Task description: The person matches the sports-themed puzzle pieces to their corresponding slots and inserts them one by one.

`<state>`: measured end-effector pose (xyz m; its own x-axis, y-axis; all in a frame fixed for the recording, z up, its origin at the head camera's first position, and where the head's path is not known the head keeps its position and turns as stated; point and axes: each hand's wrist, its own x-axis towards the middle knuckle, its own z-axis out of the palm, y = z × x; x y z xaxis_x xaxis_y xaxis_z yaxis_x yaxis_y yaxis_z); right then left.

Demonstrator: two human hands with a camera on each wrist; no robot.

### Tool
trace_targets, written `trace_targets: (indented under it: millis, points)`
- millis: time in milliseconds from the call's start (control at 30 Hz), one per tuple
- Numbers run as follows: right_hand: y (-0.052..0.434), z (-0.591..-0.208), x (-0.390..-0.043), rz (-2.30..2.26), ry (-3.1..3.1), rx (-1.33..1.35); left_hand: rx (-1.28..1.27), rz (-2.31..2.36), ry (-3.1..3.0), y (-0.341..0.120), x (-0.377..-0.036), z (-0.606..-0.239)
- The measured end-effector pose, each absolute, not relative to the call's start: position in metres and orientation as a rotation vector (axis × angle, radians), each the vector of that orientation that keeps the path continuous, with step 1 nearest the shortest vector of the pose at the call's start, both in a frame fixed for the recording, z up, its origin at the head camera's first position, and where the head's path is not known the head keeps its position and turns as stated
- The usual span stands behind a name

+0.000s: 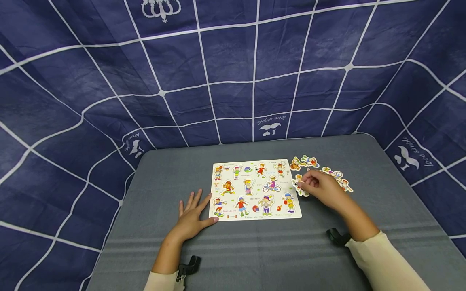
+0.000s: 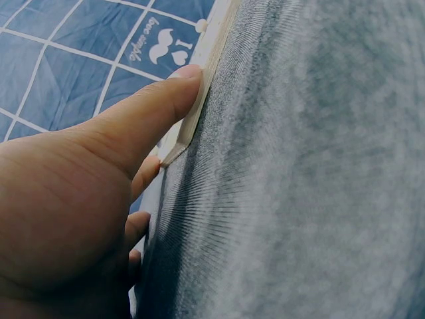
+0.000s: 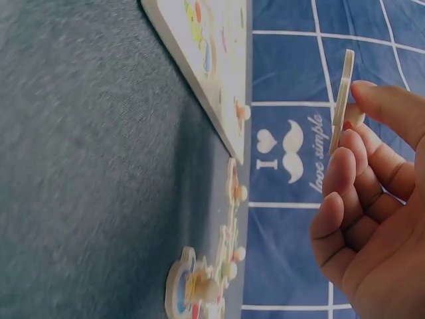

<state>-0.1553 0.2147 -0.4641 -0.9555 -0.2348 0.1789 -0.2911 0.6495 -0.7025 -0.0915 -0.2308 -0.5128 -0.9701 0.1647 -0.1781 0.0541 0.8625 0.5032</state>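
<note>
Puzzle board [image 1: 255,190] sits flat on the grey tabletop [image 1: 255,250], roughly mid-table, covered in little cartoon sports kids with labels under them. Left hand [image 1: 191,218] lies flat on the tabletop just left of the board, fingers spread and straight, and the thumb [image 2: 153,109] presses right against the board's lower left edge, which the left wrist view shows clearly. Right hand [image 1: 320,186] is just off the board's right edge, fingers curled, pinching one loose piece [image 3: 343,100] by its peg between thumb and fingertips. In the right wrist view that piece is lifted clear of the tabletop and seen edge-on. More cut-out pieces [image 1: 305,161] are scattered on the tabletop right of the board, near its upper right corner, some touching each other. Behind the board hangs a dark blue cloth [image 1: 233,72] with white grid lines and moustache prints.
</note>
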Motion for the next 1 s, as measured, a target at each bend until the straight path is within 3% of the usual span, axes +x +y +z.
trace_targets:
  millis: [1000]
  points:
    - [0.17,-0.45,-0.185,1.268,-2.858,0.432,0.168,0.767,2.811,-0.231,-0.092,-0.513]
